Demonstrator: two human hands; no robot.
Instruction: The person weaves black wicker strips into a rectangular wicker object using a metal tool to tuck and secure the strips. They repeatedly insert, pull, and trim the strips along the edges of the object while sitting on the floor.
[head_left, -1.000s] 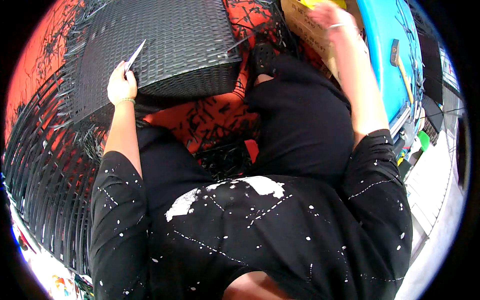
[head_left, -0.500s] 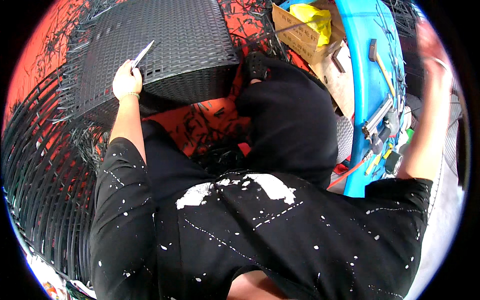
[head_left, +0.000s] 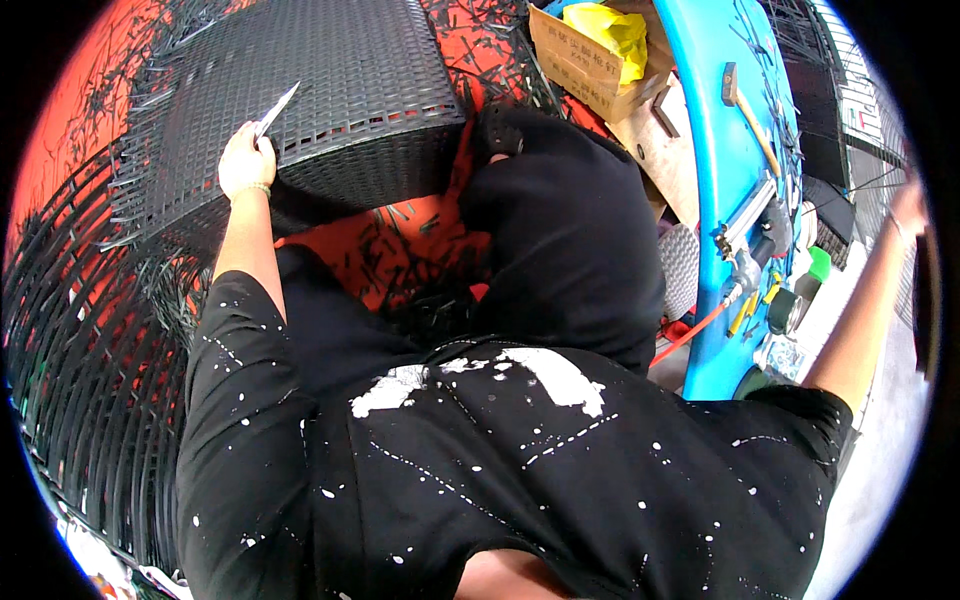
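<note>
My left hand (head_left: 243, 168) is closed around a slim, pointed silver blade (head_left: 276, 110), which looks like a knife. It rests over the top of a black woven plastic-rattan box (head_left: 330, 60), with the tip aimed away to the upper right. The handle is hidden inside my fist. Loose strand ends stick out along the box's left edge. Far out to the right, my right hand (head_left: 908, 210) is at the rim of the picture, past the blue table. Its fingers are blurred and partly cut off, so what it holds, if anything, cannot be made out.
On the blue table (head_left: 708, 180) lie a hammer (head_left: 757, 137), an air tool (head_left: 745, 270) with an orange hose (head_left: 692, 332), and a cardboard box (head_left: 580, 60) holding a yellow bag (head_left: 612, 38). Black strips litter the red floor (head_left: 395, 235). Curved black strands (head_left: 90, 380) spread out at left.
My right arm has swung outward to the right, its hand lower and nearer the rim. The left hand keeps its hold on the blade over the woven box. The whole view has shifted slightly.
</note>
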